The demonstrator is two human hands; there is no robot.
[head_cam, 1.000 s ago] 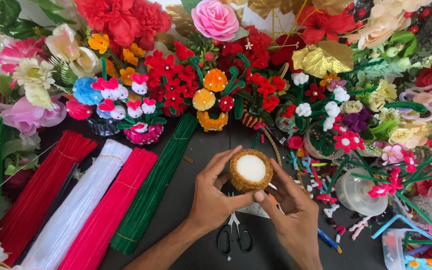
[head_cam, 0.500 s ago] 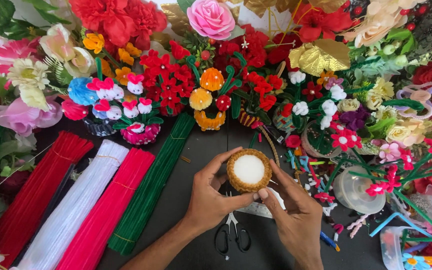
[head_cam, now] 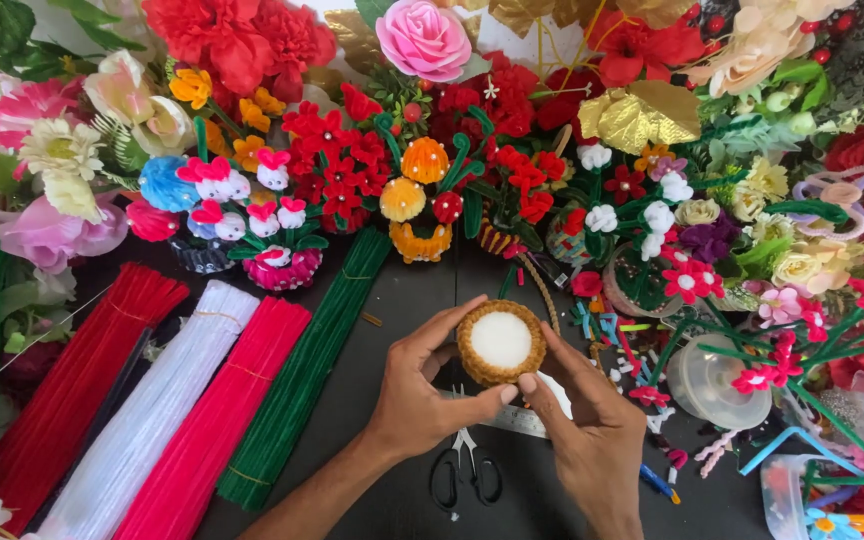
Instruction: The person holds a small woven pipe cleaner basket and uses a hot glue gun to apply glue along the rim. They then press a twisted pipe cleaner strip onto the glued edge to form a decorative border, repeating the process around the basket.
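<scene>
Nearest, black scissors lie on the dark table. Just above them, left hand and right hand together pinch a small round brown basket with white filling, fingers curled around its rim, mid-table. Left, pipe-cleaner bundles lie side by side; far back, flowers crowd the edge.

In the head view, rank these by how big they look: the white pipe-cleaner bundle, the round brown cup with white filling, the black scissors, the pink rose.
1. white pipe-cleaner bundle, clearly largest.
2. pink rose and round brown cup, held in both hands nearer the camera: look alike, unranked.
3. black scissors, partly hidden by the hands, so unsure.
</scene>
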